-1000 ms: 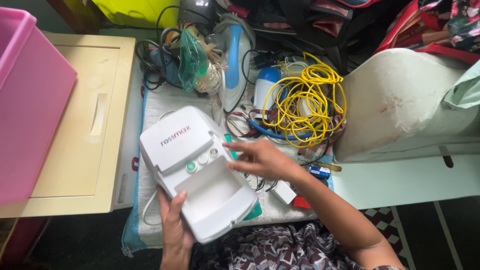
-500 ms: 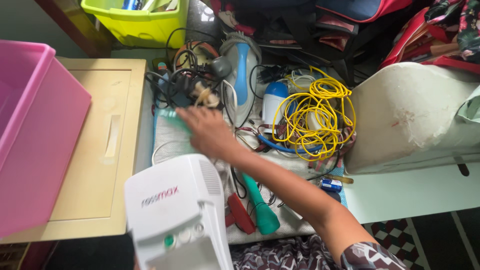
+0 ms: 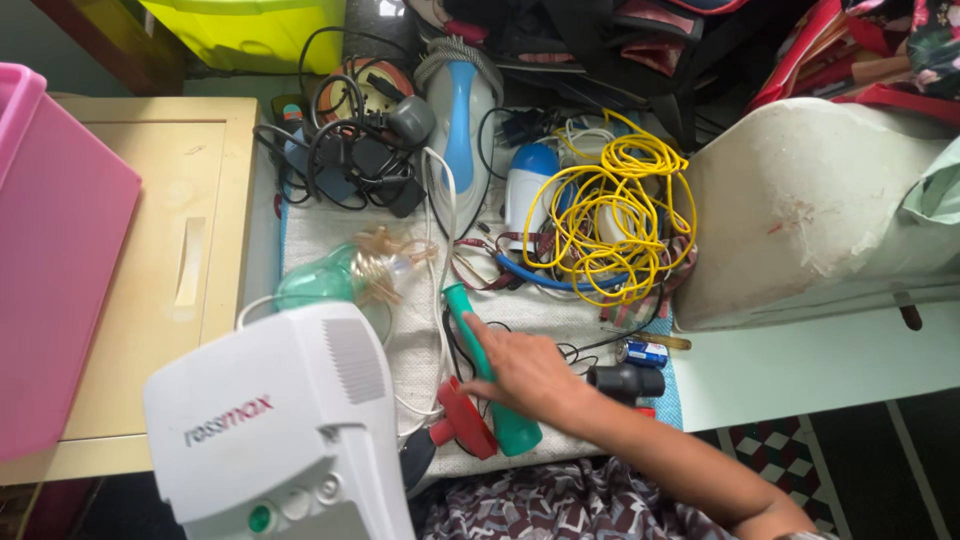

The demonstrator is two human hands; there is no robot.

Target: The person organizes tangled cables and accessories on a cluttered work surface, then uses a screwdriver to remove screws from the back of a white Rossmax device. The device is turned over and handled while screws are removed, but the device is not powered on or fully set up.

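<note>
White plastic nebulizer unit (image 3: 280,430) at 7 o'clock, close to the lens, raised above the surface, with a vent grille on its side and a green button low on the front. Left hand hidden beneath the unit, so cannot tell how its grip stands.

Right hand (image 3: 525,375) just below centre, forearm entering from 5 o'clock. Grip loose and mostly flat, index finger stretched toward 11 o'clock, lying along the green-handled tool (image 3: 490,375); fingers resting on the handle rather than wrapped around it. Tool lying on the pale cloth (image 3: 560,315), long axis running from 11 to 5 o'clock. Red-handled tool (image 3: 462,418) just beside it at its 8 o'clock, touching or nearly so.

Pale green breathing mask (image 3: 320,280) at 10 o'clock of the hand, with clear tubing trailing past it. Small blue battery (image 3: 642,352) and black cylindrical part (image 3: 625,381) at 3 o'clock of the hand, near the cloth's edge. Yellow coiled cable (image 3: 610,215) at 1 o'clock, heaped over a blue and white bottle-shaped item (image 3: 528,190). Blue and white clothes iron (image 3: 458,110) at 12 o'clock, beside a tangle of black adapters and cords (image 3: 350,160). Cream wooden cabinet top (image 3: 160,260) at 9 o'clock, pink plastic bin (image 3: 55,270) against the left edge, yellow-green bin (image 3: 260,35) at top. Worn white case (image 3: 810,210) at 3 o'clock.
</note>
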